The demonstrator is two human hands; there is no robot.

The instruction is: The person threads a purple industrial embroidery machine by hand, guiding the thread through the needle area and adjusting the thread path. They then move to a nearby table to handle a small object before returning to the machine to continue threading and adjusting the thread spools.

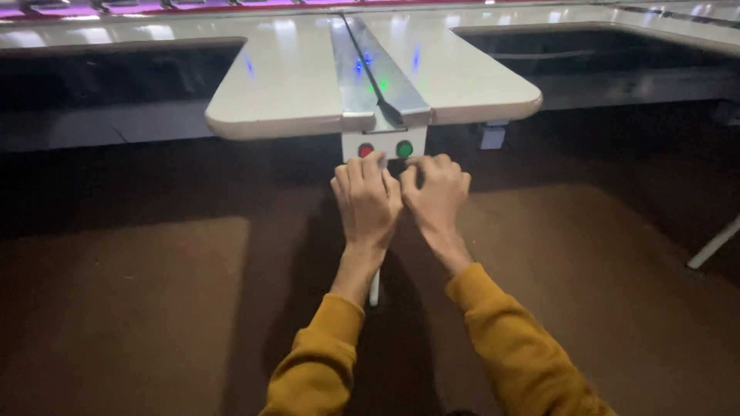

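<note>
Both arms wear mustard-yellow sleeves and reach forward to a small white control box [384, 137] under the rounded end of a white table [285, 85]. The box carries a red round button [365, 150] and a green round button [404, 149]. My left hand [366, 202] rests just below the red button, its fingertips touching the box's lower edge. Beside it, my right hand [435, 192] has curled fingers against the box's underside near the green button. What the fingers grip is hidden.
A shiny metal strip [370, 69] with a dark cable runs down the table's middle. A thin white leg [375, 286] stands below the box. Dark brown floor lies all round. Another white leg [713, 243] slants at the right edge.
</note>
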